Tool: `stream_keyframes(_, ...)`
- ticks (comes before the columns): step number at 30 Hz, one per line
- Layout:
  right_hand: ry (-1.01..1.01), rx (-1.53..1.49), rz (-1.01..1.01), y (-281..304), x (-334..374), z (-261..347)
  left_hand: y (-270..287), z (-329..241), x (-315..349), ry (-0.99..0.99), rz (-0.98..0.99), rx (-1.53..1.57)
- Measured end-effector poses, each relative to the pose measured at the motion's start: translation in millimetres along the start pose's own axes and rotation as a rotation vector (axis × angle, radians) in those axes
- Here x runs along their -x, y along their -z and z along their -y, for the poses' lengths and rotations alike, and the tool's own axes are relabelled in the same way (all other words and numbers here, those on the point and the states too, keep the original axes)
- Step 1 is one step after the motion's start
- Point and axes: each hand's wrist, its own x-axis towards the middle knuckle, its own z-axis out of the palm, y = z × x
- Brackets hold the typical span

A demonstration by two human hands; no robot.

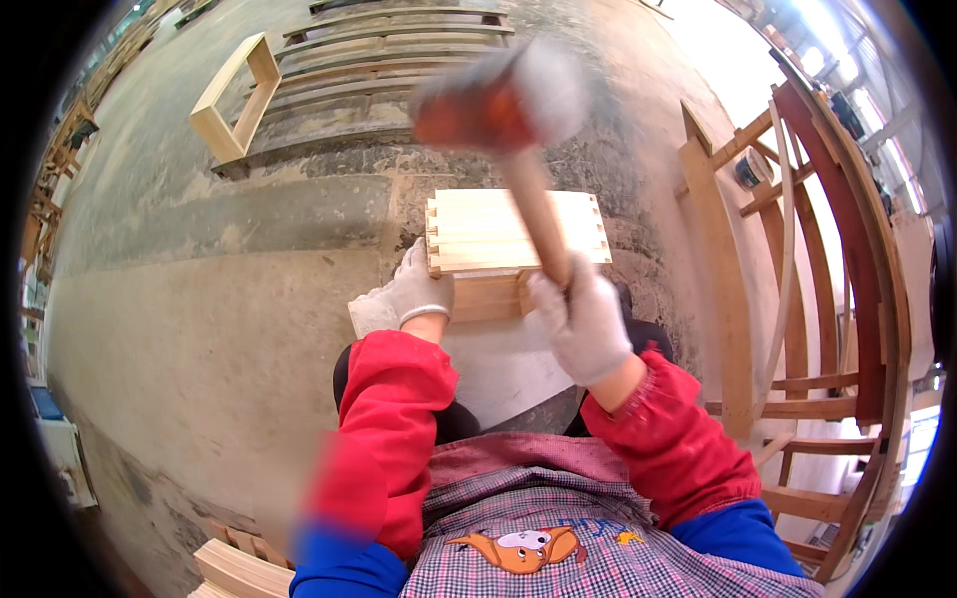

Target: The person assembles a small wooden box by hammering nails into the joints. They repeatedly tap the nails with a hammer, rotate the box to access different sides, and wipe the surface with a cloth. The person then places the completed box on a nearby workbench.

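Note:
My gloved right hand (586, 324) is wrapped round the wooden handle of a hammer (538, 204). The red and grey hammer head is raised above the work and smeared by motion. Below it lies a pale wooden box (508, 234) with toothed finger joints at its left and right ends. My gloved left hand (422, 284) grips the box's near left corner, its fingers against the side. The box's near side shows under the top boards, partly behind the hammer handle and my right hand. A pale flat support (503, 374) shows beneath, between my knees.
An open wooden frame (204, 105) stands on edge at the far left, beside a slatted pallet (384, 65) on the concrete floor. Wooden racks with upright boards (723, 289) rise close on my right. Stacked wooden pieces (239, 570) lie at the lower left.

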Motion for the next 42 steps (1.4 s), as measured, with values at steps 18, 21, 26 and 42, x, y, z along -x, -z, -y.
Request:
stream_keyframes(18, -0.09, 0.285, 0.305, -16, 3, -29, -2, 13, 1, 0.084, 0.165, 0.007)
stream_keyframes(21, -0.057, 0.299, 0.336, -1, 14, -48, 10, 15, 1, 0.141, 0.311, 0.136)
stream_keyframes(26, -0.126, 0.242, 0.193, 28, 36, -74, 89, -7, 9, 0.136, 0.32, 0.426)
stream_keyframes(42, -0.666, -0.748, 0.154, 11, 55, -114, 286, -187, 116, -0.971, 0.355, 0.862)
